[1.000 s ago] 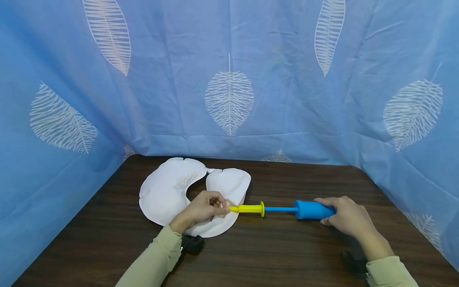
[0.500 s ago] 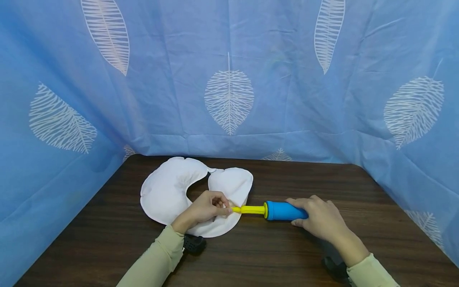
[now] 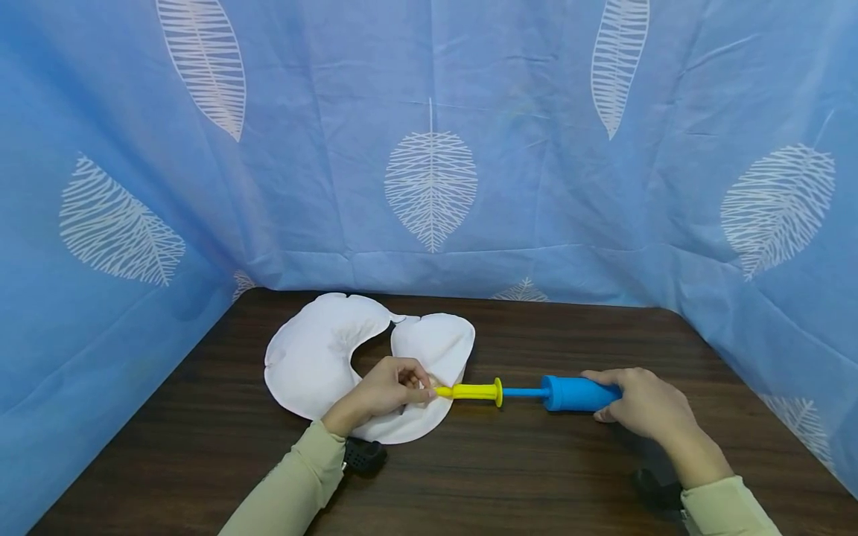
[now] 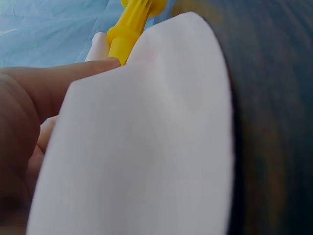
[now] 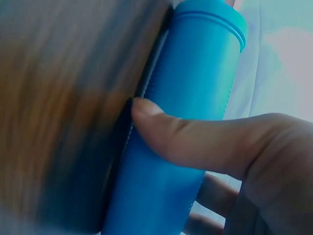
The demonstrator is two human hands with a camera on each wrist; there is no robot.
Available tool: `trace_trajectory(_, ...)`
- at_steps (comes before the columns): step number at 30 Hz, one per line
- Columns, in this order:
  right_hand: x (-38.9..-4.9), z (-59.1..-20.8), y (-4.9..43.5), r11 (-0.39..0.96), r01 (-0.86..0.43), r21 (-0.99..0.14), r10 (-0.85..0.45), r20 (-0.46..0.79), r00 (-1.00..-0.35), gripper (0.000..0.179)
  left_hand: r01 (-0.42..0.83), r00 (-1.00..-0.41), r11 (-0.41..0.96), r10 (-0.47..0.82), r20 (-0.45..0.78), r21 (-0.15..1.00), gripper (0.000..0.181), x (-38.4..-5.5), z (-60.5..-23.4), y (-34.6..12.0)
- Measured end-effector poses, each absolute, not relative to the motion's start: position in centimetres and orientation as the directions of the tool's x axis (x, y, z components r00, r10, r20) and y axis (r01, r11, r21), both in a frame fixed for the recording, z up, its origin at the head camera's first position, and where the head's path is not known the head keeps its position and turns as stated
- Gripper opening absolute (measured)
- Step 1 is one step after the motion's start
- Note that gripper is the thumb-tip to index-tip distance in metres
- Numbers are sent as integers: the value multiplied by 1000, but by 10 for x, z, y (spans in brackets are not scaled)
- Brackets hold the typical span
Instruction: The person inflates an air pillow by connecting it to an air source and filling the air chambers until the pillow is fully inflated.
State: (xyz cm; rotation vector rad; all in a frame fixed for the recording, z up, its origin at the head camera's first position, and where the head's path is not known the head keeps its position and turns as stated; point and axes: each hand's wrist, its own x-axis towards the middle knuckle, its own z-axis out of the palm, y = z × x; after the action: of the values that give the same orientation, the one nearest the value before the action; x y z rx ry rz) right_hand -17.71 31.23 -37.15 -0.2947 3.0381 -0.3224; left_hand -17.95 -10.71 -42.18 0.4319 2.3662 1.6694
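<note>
A white U-shaped inflatable neck pillow [image 3: 308, 357] lies on the table, partly puffed, one end folded over. My left hand [image 3: 385, 388] pinches the pillow at the yellow nozzle [image 4: 121, 45] of a hand pump; the valve itself is hidden by the fingers. The pump's blue barrel [image 3: 570, 394] is drawn back to the right, baring a thin blue rod [image 3: 524, 392] behind the yellow handle flange. Around the barrel's right end my right hand [image 3: 646, 406] is wrapped, its thumb [image 5: 166, 132] lying across the blue surface in the right wrist view.
The dark wood-grain table [image 3: 469, 476] carries the pillow and pump. A blue curtain [image 3: 335, 186] with white leaf prints encloses the back and both sides. Black wrist cameras sit below each wrist.
The blue barrel went left until it met the yellow flange, then came back right with the right hand, showing the rod again. The left hand stays almost in place at the nozzle.
</note>
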Motion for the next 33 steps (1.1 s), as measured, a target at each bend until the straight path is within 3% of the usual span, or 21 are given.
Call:
trace_trajectory(8,-183,-368,345,968,-78,-239,-115,-146,-982,73,114,-936,318,352,-5,941,14,-179,-421,-107)
trace_trajectory(14,-185,-368,351,967,-65,-248,-105,-150,-983,72,112,-939,315,343,-3,943,16,-179,-420,-106)
trace_trajectory(24,-176,-373,309,953,-215,-211,-227,-33,-973,70,105,-944,318,331,-7,942,14,-178,-418,-109)
trace_trajectory(33,-159,-385,255,908,-399,-125,-373,190,-908,67,164,-931,335,364,33,928,13,-177,-418,-101)
